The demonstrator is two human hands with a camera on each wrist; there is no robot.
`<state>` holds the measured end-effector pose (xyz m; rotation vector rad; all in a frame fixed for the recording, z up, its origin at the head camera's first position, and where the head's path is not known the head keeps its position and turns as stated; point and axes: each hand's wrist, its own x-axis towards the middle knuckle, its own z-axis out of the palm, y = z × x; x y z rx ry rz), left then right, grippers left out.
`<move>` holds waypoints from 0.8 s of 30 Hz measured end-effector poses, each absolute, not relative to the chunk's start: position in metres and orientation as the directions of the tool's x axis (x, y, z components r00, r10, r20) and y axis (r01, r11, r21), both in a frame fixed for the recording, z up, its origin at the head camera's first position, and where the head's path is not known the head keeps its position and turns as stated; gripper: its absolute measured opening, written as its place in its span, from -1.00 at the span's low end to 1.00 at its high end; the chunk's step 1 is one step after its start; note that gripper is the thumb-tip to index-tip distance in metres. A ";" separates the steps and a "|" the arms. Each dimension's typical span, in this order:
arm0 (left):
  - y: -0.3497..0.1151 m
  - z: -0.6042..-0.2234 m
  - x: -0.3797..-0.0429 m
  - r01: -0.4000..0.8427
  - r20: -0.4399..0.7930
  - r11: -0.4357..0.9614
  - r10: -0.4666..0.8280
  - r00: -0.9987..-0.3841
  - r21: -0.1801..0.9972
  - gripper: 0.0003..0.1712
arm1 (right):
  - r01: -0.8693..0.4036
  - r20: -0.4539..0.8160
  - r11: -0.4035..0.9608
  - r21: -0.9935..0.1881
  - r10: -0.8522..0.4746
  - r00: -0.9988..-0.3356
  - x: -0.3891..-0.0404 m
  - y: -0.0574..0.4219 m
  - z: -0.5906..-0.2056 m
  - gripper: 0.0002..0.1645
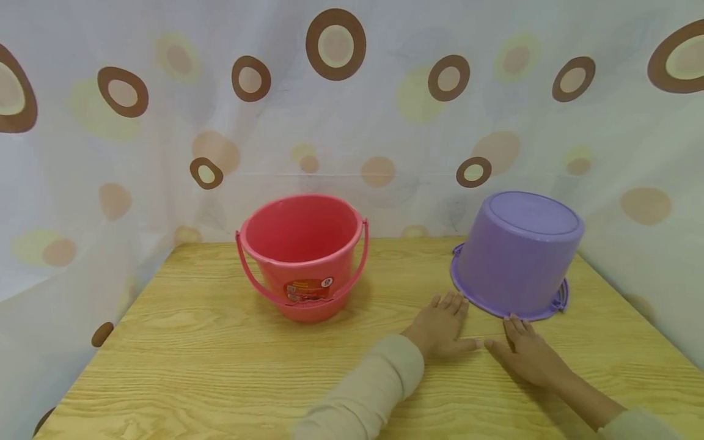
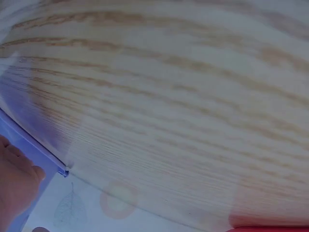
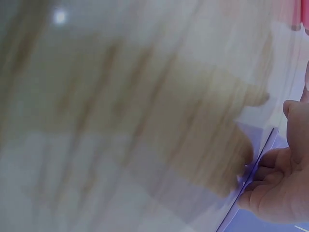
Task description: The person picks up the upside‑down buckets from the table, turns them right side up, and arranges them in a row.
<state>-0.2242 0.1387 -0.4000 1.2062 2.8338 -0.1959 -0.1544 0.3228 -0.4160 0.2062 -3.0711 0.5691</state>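
A purple bucket (image 1: 511,256) stands upside down on the right side of the wooden table, its base facing up and its rim at the tabletop. My left hand (image 1: 444,327) is palm down with fingers extended, fingertips right at the near left of that rim. At the near edge of the same rim are the fingertips of my right hand (image 1: 530,354), also stretched forward. Both thumbs point inward, tips close together. In the right wrist view, fingers (image 3: 263,181) overlap the purple rim (image 3: 227,220). The left wrist view shows part of the left hand (image 2: 17,181) beside the purple bucket (image 2: 29,137).
An upright pink-red bucket (image 1: 308,281) with a label and its handle hanging in front stands left of the purple one. The wooden table (image 1: 192,360) extends around both. Behind it hangs a white curtain (image 1: 352,134) with brown and yellow circles.
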 end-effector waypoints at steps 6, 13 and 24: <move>0.143 -0.401 -0.226 0.702 -0.099 0.706 0.695 -0.712 -0.091 -0.04 | -0.125 0.047 0.938 -0.322 -0.116 -0.992 -0.152 0.323 -0.416 -0.07; 0.148 -0.400 -0.227 0.696 -0.108 0.712 0.688 -0.718 -0.090 -0.06 | -0.141 0.063 0.940 -0.312 -0.128 -0.990 -0.144 0.322 -0.416 -0.09; 0.154 -0.404 -0.228 0.671 -0.141 0.735 0.657 -0.741 -0.100 -0.07 | -0.128 0.026 0.922 -0.366 -0.127 -0.992 -0.135 0.321 -0.417 -0.06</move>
